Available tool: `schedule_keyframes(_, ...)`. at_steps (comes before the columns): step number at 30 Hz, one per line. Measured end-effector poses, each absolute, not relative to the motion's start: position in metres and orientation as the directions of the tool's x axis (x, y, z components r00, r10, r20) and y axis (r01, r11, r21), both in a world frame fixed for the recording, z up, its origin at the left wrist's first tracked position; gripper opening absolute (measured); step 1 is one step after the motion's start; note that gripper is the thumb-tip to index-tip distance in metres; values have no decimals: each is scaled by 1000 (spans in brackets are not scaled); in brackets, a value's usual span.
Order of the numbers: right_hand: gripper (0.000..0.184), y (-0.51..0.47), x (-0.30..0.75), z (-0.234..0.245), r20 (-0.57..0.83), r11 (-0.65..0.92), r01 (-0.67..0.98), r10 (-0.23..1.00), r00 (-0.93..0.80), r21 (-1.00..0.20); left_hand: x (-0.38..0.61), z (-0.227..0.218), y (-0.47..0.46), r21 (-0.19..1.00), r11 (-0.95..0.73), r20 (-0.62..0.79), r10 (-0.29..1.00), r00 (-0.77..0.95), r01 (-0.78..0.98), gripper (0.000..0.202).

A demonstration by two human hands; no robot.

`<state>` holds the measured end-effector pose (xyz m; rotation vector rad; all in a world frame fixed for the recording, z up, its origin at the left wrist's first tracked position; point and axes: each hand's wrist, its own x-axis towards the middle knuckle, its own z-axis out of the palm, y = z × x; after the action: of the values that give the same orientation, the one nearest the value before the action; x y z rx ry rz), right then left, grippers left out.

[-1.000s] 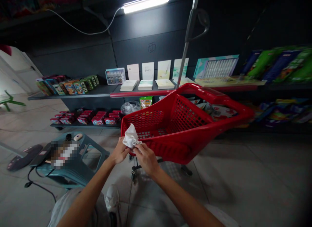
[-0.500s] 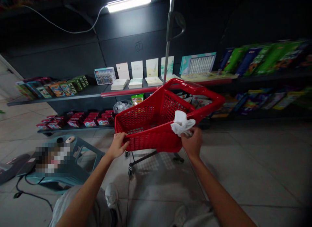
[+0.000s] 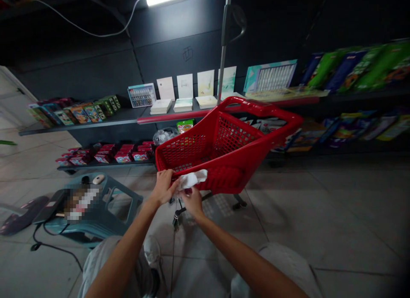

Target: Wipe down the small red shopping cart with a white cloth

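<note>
The fingers point(image 3: 188, 198) of the right hand point(image 3: 193, 203) were pinched together on a white cloth point(image 3: 192, 179), soft and light, best held by a loose fold. The fingers point(image 3: 167, 177) of the left hand point(image 3: 163, 188) curled around the rim of a red plastic shopping cart point(image 3: 224, 178), stiff and seemingly light, at frame centre before a dark shelf point(image 3: 83, 125).

A shopping cart point(image 3: 229, 178) stands on the tile floor point(image 3: 320, 229) before the wall shelves point(image 3: 83, 124), a plastic stool point(image 3: 96, 229) to its left
</note>
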<state>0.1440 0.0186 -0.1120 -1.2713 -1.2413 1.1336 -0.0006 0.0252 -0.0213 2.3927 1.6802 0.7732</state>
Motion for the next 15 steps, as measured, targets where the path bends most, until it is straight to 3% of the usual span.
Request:
schedule_keyframes(3, 20, 11, 116, -118, -128, -130, -23, 988, -81, -991, 2, -22, 23, 367, -376, 334, 907, 256, 851, 25)
schedule_keyframes(9, 31, 8, 116, -104, -271, -346, -436, 936, -225, -831, 4, -21, 20, 362, -397, 343, 898, 276, 843, 29)
schedule_keyframes(12, 30, 20, 146, -101, -357, -379, -514, 923, -145, -770, 1, -19, 22, 377, -409, 347, 894, 282, 831, 29)
schedule_keyframes(15, 29, 42, 194, -105, -377, -268, -576, 923, 76, -772, -2, -20, 24, 379, -414, 357, 890, 282, 827, 28)
